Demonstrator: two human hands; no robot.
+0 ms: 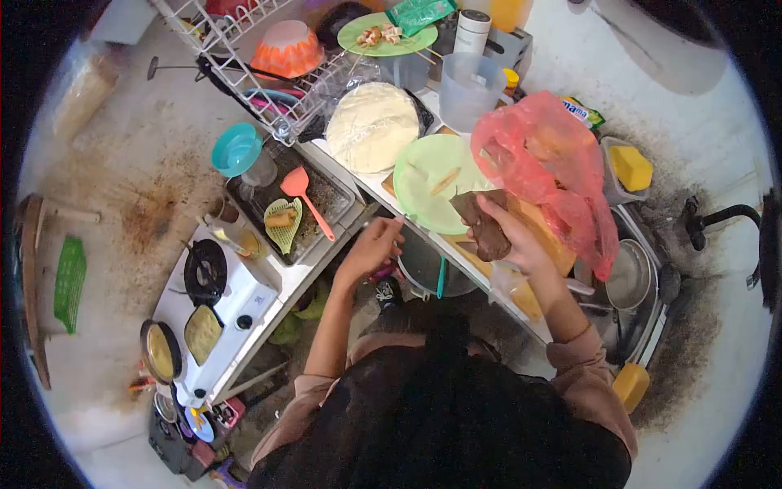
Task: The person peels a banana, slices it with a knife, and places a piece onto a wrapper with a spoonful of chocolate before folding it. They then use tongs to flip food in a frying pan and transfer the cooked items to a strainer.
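Note:
Bunched in my right hand (513, 232) is a brown cloth (486, 228), held over the near edge of a light green plate (423, 183). A thin pale strip of food (445, 181) lies on that plate. My left hand (375, 248) hangs near the counter edge with its fingers loosely bent and apart, and nothing shows in it. Beyond it, a stack of pale round wrappers (373, 126) sits on plastic. Right of the plate, a red plastic bag (546, 155) covers part of a wooden board (538, 224).
On the left are a white stove (248, 289) with small pans (204, 273) and a metal tray (326, 191) holding an orange spatula (298, 183). A sink with a metal pot (627, 277) lies right. A dish rack (236, 49) stands behind; a bucket (423, 265) is below.

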